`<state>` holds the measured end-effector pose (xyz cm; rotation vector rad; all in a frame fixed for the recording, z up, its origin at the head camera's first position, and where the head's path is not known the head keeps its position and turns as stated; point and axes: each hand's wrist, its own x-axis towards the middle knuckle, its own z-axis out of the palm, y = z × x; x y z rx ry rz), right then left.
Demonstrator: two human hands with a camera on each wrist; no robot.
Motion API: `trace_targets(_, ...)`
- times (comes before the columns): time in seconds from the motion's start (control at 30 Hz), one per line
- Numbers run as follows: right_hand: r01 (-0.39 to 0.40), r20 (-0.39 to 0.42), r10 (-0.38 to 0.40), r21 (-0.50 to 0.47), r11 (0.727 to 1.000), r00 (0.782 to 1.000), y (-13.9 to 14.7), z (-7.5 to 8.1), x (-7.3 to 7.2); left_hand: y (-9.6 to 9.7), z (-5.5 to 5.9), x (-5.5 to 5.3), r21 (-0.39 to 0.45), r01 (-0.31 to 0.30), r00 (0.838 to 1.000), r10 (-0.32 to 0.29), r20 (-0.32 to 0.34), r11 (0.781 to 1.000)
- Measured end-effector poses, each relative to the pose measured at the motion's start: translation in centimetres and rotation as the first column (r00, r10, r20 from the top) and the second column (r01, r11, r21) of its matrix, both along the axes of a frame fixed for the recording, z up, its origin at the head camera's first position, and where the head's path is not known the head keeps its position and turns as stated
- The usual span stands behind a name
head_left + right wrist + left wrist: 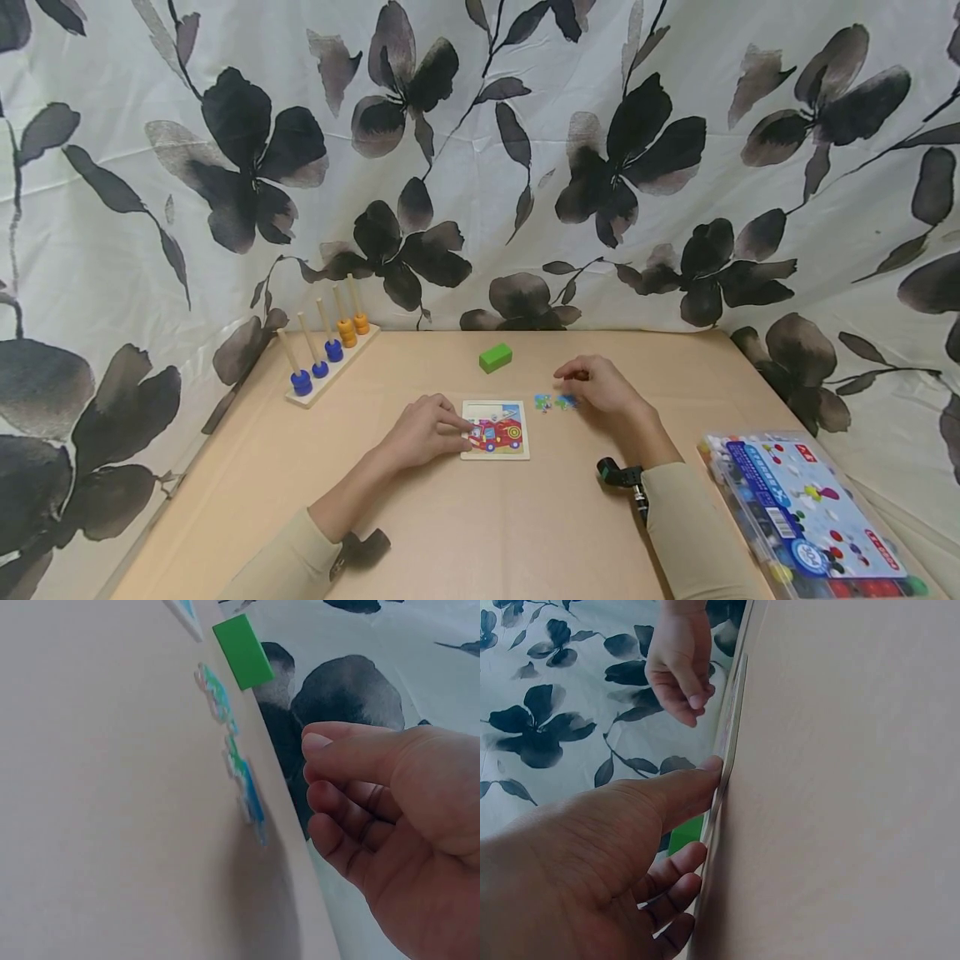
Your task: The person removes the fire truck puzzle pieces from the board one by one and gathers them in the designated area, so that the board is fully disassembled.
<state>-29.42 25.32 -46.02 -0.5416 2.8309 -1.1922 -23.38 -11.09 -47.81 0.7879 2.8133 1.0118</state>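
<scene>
A framed picture puzzle (495, 407) of a red vehicle lies flat on the table, seen nearly edge-on in the left wrist view. My left hand (429, 429) touches its left edge, the thumb (694, 787) right at the rim and the other fingers loosely bent. Two small blue-green jigsaw pieces (543, 403) lie right of the puzzle, the farther one partly under my right hand in the head view. That right hand (603, 385) hovers above the pieces with loosely curled fingers (337, 799), thumb close to the index finger, nothing visible between them.
A green block (496, 358) sits behind the puzzle. At the back left stands a peg board (330, 371) with blue and orange rings. A large box with a printed lid (817, 508) lies at the right front. A floral cloth (480, 183) hangs behind the table.
</scene>
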Motion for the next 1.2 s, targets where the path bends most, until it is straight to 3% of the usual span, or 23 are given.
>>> trace_targets(0.47, -0.125, -0.047, 0.123, -0.050, 0.991, 0.991, -2.2, 1.2, 0.5, 0.0, 0.0, -0.1, 0.001, 0.003, 1.000, -0.003, -0.012, 1.000)
trace_targets(1.2, -0.226, -0.023, 0.226, -0.018, 0.974, 0.974, -6.4, 0.7, 1.2, 0.0, 0.1, -0.1, -0.008, -0.004, 1.000, 0.004, 0.013, 1.000)
